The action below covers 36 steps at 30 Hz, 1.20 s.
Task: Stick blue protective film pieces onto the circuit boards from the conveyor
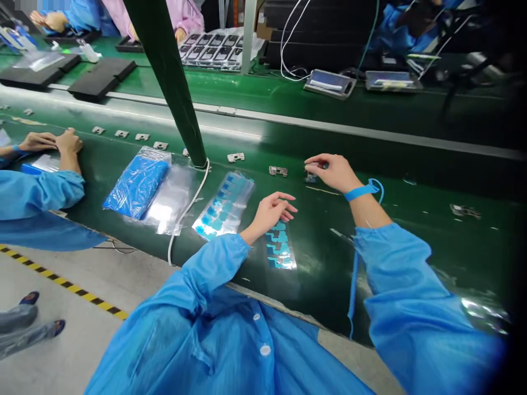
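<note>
My right hand [335, 174], with a blue wrist strap [363, 191], is closed in a pinch at a small electronic part [312, 176] on the green bench. The fingers partly cover that part. My left hand [272, 213] is open, its fingers apart and nothing visible in them. It is over the top end of a clear sheet of teal adhesive pieces [280, 246]. A similar small metal part [278, 171] lies between and beyond my hands. Another sheet of teal adhesive pieces [225, 204] lies left of my left hand.
A green post [177, 82] and white cable [191, 206] stand to the left, near a blue plastic-wrapped pack [138, 184]. More small parts line the bench leftward; one [465, 211] lies far right. A co-worker's hands [53, 144] work at left. The strap's coiled cord [353, 291] hangs over the edge.
</note>
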Each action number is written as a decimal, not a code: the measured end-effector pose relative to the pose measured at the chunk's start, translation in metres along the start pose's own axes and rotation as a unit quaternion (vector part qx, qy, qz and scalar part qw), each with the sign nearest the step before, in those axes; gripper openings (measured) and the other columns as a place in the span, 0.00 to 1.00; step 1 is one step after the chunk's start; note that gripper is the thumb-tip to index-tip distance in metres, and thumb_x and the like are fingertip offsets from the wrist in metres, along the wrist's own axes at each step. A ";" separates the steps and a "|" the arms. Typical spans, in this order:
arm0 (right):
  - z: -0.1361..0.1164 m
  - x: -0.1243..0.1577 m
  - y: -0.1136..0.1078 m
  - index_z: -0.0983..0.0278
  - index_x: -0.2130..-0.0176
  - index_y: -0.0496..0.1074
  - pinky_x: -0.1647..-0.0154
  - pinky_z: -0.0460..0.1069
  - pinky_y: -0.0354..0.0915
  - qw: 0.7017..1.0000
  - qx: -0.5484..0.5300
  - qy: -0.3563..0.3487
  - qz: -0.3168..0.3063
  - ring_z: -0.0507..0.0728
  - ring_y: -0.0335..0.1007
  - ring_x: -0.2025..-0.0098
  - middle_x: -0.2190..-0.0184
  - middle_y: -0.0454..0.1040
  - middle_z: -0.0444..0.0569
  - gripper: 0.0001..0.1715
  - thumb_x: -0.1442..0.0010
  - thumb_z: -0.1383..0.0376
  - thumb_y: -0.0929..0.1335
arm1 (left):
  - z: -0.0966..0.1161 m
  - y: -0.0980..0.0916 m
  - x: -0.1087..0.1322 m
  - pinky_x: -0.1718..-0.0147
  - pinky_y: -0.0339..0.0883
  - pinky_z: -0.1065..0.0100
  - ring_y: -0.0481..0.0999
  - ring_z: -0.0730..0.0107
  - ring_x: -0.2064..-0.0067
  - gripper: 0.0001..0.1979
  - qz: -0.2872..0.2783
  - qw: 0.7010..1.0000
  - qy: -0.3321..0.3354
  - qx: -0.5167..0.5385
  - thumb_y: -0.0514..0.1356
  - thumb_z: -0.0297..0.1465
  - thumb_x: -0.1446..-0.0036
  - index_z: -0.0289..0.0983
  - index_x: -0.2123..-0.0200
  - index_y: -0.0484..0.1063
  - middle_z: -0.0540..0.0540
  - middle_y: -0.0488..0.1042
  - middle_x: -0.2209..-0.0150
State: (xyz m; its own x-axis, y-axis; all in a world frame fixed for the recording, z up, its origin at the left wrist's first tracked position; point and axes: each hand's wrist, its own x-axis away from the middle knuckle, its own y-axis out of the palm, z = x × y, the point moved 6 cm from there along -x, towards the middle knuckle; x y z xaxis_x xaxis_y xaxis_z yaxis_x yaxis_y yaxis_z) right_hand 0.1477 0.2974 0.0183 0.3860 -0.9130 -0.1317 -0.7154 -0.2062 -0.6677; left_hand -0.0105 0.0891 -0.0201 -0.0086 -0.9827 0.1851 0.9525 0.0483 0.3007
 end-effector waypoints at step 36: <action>-0.053 0.281 0.067 0.50 0.36 0.82 0.44 0.66 0.69 0.955 0.111 -0.229 -0.153 0.70 0.74 0.40 0.40 0.85 0.55 0.26 0.30 0.50 0.78 | -0.031 0.022 0.003 0.42 0.80 0.56 0.88 0.65 0.54 0.12 -0.117 0.992 -0.023 0.038 0.64 0.25 0.29 0.37 0.45 0.73 0.40 0.87 0.55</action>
State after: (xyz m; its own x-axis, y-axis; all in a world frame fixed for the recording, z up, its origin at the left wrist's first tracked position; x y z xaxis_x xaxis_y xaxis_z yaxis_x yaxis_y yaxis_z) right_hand 0.1770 0.0078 -0.0246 0.8077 -0.5616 -0.1795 -0.4078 -0.3123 -0.8580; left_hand 0.0196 0.0816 -0.0415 -0.2428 -0.9594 0.1434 0.8971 -0.1659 0.4095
